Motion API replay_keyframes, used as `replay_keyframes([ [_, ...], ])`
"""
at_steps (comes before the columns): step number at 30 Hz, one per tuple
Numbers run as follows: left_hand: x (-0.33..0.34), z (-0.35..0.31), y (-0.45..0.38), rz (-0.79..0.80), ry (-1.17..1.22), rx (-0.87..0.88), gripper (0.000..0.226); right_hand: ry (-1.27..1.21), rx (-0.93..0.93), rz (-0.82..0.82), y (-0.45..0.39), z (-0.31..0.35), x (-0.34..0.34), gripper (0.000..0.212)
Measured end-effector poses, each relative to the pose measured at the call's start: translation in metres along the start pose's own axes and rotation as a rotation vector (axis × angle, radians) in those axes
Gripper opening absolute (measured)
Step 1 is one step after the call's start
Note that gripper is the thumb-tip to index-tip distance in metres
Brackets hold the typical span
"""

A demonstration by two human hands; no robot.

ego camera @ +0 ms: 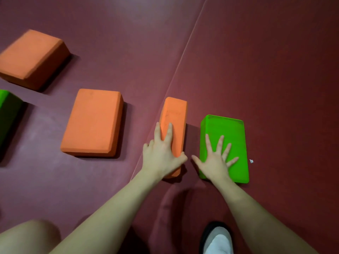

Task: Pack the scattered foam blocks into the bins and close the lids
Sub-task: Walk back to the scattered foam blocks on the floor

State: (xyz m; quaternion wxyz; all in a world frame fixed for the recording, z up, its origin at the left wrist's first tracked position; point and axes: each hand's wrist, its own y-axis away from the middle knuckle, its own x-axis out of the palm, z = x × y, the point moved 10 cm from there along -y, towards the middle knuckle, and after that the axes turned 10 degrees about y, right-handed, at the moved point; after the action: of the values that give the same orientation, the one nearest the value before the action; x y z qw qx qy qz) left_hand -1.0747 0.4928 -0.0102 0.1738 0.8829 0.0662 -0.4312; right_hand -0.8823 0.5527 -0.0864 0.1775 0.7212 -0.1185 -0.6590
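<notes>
While both hands reach down to the maroon floor mat (256, 70), the left hand (161, 156) wraps the near end of an orange foam block standing on its edge (175, 125), fingers over the top face and thumb hooked round the right side, so that one is properly gripped. Just to its right, the right hand (216, 162) lies flat with fingers splayed on a green foam block (225, 143), pressing rather than holding. Two more orange blocks wait to the left, one near (92, 123), one far (31, 57), and another green block (7, 114) peeks in at the left edge. No bin is in view. These blocks look light, slightly squashy and matte, so grip should be easy; my call is to pinch each across its narrow faces near the middle.
</notes>
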Motion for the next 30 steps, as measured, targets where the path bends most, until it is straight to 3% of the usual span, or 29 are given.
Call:
replay_keyframes([
  [6, 0.011, -0.023, -0.011, 0.0, -0.044, 0.059, 0.096, -0.056, -0.038, -0.063, 0.002, -0.008, -0.012, 0.073],
  [12, 0.025, -0.032, -0.007, 0.041, -0.019, 0.03, 0.094, -0.502, -0.2, -0.183, 0.023, -0.032, -0.046, 0.071],
  [15, 0.03, -0.042, -0.004, 0.079, -0.007, 0.044, 0.094, -0.609, -0.287, -0.261, 0.036, -0.034, -0.058, 0.061],
  [18, 0.037, -0.047, -0.004, 0.123, -0.053, 0.052, 0.095, -0.416, -0.225, -0.264, 0.041, -0.045, -0.061, 0.053],
  [21, 0.047, -0.052, -0.002, 0.162, -0.123, 0.077, 0.1, -0.095, -0.129, -0.192, 0.047, -0.053, -0.059, 0.083],
  [24, 0.05, -0.05, -0.003, 0.176, -0.095, 0.055, 0.1, -0.038, -0.062, -0.135, 0.051, -0.055, -0.057, 0.111],
  [30, 0.048, -0.048, -0.005, 0.175, -0.019, 0.042, 0.096, -0.054, -0.08, -0.118, 0.05, -0.045, -0.054, 0.098],
])
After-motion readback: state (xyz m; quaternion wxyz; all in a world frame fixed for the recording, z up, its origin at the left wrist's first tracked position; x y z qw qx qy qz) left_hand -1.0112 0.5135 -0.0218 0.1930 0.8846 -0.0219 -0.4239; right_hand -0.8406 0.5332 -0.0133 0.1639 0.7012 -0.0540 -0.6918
